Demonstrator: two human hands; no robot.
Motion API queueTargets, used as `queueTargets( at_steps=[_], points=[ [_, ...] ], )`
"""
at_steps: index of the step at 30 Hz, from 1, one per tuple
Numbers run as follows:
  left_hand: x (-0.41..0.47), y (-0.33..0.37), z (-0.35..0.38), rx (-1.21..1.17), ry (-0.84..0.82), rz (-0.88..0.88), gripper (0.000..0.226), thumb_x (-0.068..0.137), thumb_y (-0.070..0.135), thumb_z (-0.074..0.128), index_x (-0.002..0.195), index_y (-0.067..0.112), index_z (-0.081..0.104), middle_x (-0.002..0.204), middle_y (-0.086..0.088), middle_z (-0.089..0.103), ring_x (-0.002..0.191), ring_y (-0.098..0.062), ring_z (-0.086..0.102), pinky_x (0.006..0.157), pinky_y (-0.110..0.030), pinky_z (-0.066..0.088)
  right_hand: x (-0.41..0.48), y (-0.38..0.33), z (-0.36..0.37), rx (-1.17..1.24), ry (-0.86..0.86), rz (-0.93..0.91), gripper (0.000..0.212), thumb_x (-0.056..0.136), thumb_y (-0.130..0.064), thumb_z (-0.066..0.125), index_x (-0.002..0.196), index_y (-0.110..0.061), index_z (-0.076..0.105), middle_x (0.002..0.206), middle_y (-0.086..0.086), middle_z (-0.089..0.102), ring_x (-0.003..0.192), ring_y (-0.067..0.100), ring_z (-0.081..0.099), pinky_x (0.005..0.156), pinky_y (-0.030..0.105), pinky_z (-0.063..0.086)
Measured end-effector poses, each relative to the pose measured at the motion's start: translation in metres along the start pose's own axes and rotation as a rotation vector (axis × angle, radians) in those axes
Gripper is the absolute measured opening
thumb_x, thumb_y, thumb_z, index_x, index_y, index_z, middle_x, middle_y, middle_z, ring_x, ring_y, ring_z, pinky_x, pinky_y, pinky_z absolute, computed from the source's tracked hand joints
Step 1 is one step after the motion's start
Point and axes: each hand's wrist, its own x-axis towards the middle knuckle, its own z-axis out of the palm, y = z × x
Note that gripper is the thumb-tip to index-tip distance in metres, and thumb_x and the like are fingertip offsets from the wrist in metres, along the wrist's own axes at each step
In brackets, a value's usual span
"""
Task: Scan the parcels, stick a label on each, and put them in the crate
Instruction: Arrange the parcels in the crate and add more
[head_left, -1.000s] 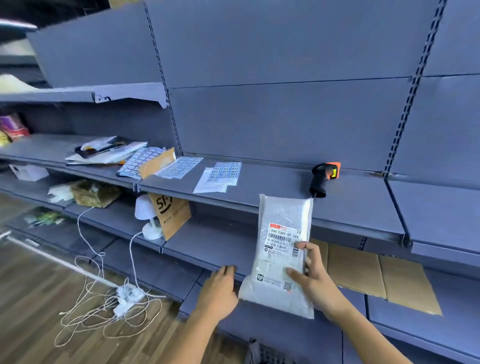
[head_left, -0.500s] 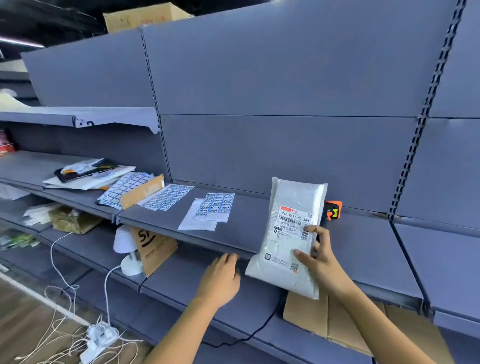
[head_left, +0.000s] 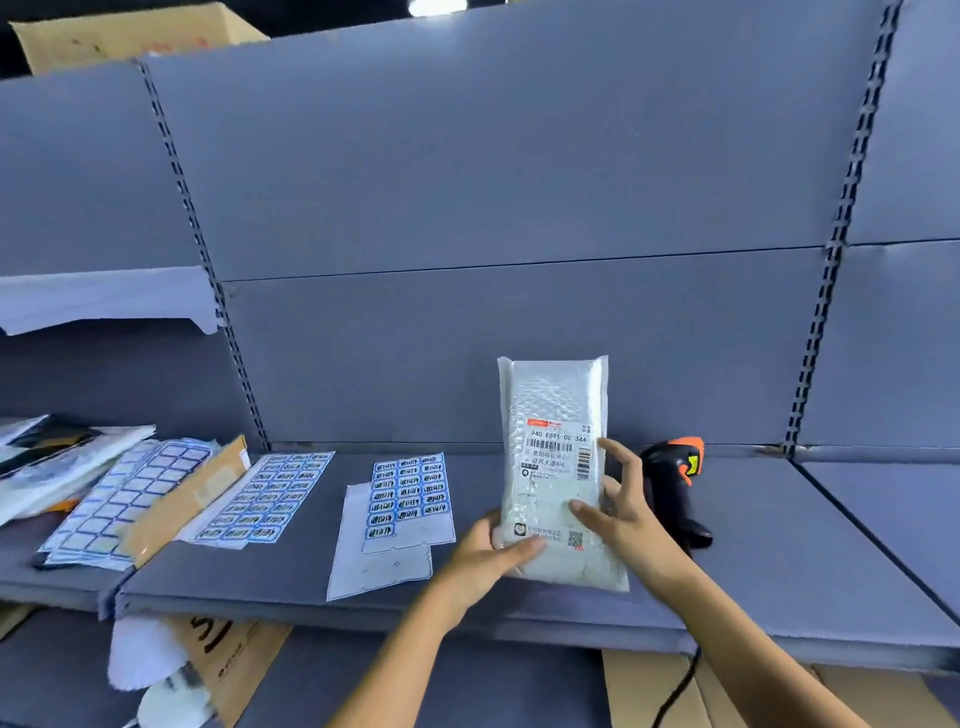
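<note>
The parcel (head_left: 553, 415) is held upright over the shelf (head_left: 779, 561), long axis vertical, printed side facing the camera. The left grip (head_left: 485, 558) pinches its lower left corner and the right grip (head_left: 623, 509) grasps its right edge. The scanner (head_left: 670, 483) lies just behind, with label sheets (head_left: 410, 486) to the left.

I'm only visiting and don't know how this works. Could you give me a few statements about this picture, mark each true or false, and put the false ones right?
1. Both the left hand and the right hand are on the white parcel. True.
2. The right hand holds the scanner. False: the scanner lies on the shelf, just beyond that hand.
3. Sticker sheets lie on the shelf to the left of the parcel. True.
4. The front of the parcel is blank. False: it carries a shipping label with a barcode.
</note>
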Motion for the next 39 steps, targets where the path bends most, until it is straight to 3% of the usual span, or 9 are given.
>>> queueTargets(
  at_steps=[3,5,8,13,21,26,28,32,39],
  points=[
    [0.019,-0.012,-0.017,-0.054,-0.018,0.034,0.038,0.077,0.023,0.077,0.109,0.017,0.058,0.107,0.001,0.070,0.093,-0.005,0.066,0.076,-0.017,0.050,0.011,0.009,0.003,-0.079,0.194,0.018,0.050,0.093,-0.005,0.057,0.131,-0.025,0.031,0.123,0.000,0.057,0.104,0.012,0.064,0.080,0.022,0.052],
    [0.029,-0.018,-0.026,-0.061,-0.018,0.044,0.042,0.071,0.029,0.078,0.107,0.019,0.060,0.108,-0.001,0.071,0.095,-0.011,0.067,0.079,-0.022,0.052,0.019,0.017,-0.011,-0.327,0.424,0.030,0.042,0.091,-0.009,0.061,0.128,-0.015,0.043,0.122,0.003,0.054,0.114,0.021,0.055,0.088,0.027,0.043],
    [0.043,-0.023,-0.034,-0.091,-0.007,0.050,0.026,0.082,0.017,0.072,0.106,0.020,0.060,0.101,0.004,0.071,0.088,-0.007,0.066,0.070,-0.018,0.051,0.024,0.029,-0.041,-0.743,0.599,0.114,0.030,0.087,-0.010,0.061,0.116,-0.006,0.054,0.114,0.015,0.056,0.106,0.035,0.051,0.079,0.034,0.037],
    [0.062,-0.019,-0.052,-0.154,0.004,0.015,0.028,0.085,0.019,0.067,0.112,0.022,0.062,0.106,0.008,0.071,0.100,-0.006,0.064,0.077,-0.016,0.045,0.029,0.047,-0.066,-0.928,0.577,0.388,0.039,0.087,-0.018,0.060,0.121,-0.003,0.047,0.120,0.021,0.048,0.111,0.042,0.046,0.089,0.045,0.042],
    [0.092,-0.031,-0.082,-0.107,-0.001,-0.026,0.035,0.079,0.014,0.074,0.111,0.017,0.062,0.106,0.003,0.071,0.099,-0.011,0.065,0.077,-0.016,0.047,0.052,0.061,-0.065,-1.173,0.528,0.573,0.044,0.089,-0.029,0.059,0.119,-0.005,0.037,0.123,0.019,0.049,0.112,0.041,0.052,0.086,0.042,0.044],
    [0.111,-0.031,-0.071,-0.079,-0.071,-0.011,0.043,0.073,0.018,0.078,0.113,0.015,0.061,0.106,0.000,0.071,0.098,-0.013,0.067,0.082,-0.021,0.049,0.062,0.038,-0.069,-0.746,0.525,0.649,0.040,0.073,-0.018,0.064,0.101,-0.003,0.040,0.088,0.014,0.056,0.076,0.028,0.053,0.061,0.031,0.040],
    [0.116,-0.025,-0.065,-0.067,-0.072,-0.008,0.035,0.077,0.012,0.076,0.107,0.020,0.060,0.104,0.002,0.071,0.095,-0.011,0.066,0.079,-0.020,0.050,0.057,0.029,-0.059,-0.470,0.578,0.521,0.022,0.073,-0.010,0.059,0.087,-0.004,0.042,0.066,0.010,0.046,0.055,0.021,0.040,0.052,0.027,0.031],
    [0.125,-0.019,-0.054,-0.060,-0.115,0.004,0.033,0.077,0.012,0.075,0.103,0.025,0.059,0.105,0.004,0.070,0.099,-0.013,0.064,0.089,-0.026,0.049,0.046,0.011,-0.020,-0.141,0.627,0.307,0.011,0.087,-0.004,0.052,0.092,-0.010,0.043,0.065,0.010,0.044,0.051,0.018,0.034,0.049,0.028,0.028],
    [0.138,-0.027,-0.037,0.332,0.007,-0.017,0.055,0.058,0.067,0.062,0.107,0.043,0.058,0.107,0.017,0.066,0.109,-0.014,0.056,0.101,-0.037,0.042,0.022,-0.016,0.054,0.001,0.411,0.168,0.010,0.092,-0.011,0.056,0.090,-0.009,0.047,0.058,0.004,0.045,0.047,0.015,0.038,0.045,0.027,0.031]
  ],
)
